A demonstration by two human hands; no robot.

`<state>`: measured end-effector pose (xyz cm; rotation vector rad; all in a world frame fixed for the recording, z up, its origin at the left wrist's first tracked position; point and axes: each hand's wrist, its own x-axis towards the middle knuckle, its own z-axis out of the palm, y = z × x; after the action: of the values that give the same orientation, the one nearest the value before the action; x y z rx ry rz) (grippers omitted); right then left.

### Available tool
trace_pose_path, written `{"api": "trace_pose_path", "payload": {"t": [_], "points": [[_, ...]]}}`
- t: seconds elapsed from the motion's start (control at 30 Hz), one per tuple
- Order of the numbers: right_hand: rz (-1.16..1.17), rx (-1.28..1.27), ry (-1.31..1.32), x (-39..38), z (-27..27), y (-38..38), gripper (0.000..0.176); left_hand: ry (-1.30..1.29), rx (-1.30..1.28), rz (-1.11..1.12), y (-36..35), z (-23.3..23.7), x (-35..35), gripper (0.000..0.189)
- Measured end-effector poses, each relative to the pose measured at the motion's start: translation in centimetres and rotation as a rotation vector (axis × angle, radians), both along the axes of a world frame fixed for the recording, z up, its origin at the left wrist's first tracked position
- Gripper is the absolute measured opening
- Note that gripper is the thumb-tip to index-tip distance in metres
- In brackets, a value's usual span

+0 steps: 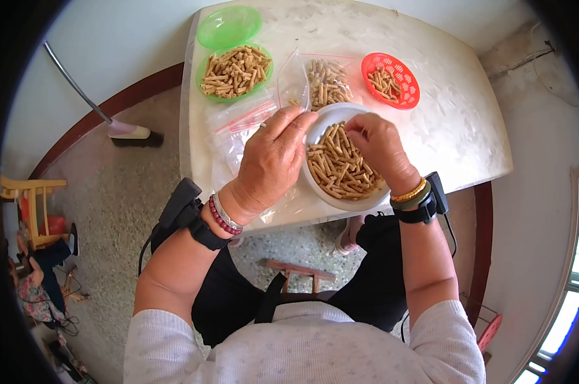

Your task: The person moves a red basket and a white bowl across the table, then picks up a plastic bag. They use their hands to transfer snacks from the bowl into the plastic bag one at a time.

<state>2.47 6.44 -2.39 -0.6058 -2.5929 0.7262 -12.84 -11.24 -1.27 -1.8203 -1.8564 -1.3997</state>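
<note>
At the upper middle, the left hand (268, 159) pinches a clear bag (294, 77). The right hand (382, 144) bends over a white bowl (308, 171) of brown sticks (339, 168), fingers (360, 123) curled; I can't tell if they've shut on one. A fuller bag (328, 83) and red basket (413, 84) sit higher.

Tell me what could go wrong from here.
The white bowl sits close to the near edge of the table, so a knock from the right hand might tip it. The clear plastic bag in the left hand could fold shut, letting short brown sticks drop outside it.
</note>
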Motion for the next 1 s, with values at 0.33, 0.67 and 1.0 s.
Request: {"api": "trace_pose_path", "payload": {"t": [0.33, 0.67, 1.0], "points": [[0.001, 0.293, -0.448, -1.1, -2.0, -2.0, 0.017, 0.012, -0.18, -0.18, -0.3, -1.3, 1.6, 0.031], [0.056, 0.095, -0.635, -1.5, -0.7, -2.6, 0.015, -0.143, -0.185, -0.13, -0.2, -0.7, 0.6, 0.025], [-0.044, -0.618, 0.086, -0.3, 1.0, -0.8, 0.012, -0.272, -0.199, -0.084, 0.0, -1.2, 0.3, 0.024]]}}
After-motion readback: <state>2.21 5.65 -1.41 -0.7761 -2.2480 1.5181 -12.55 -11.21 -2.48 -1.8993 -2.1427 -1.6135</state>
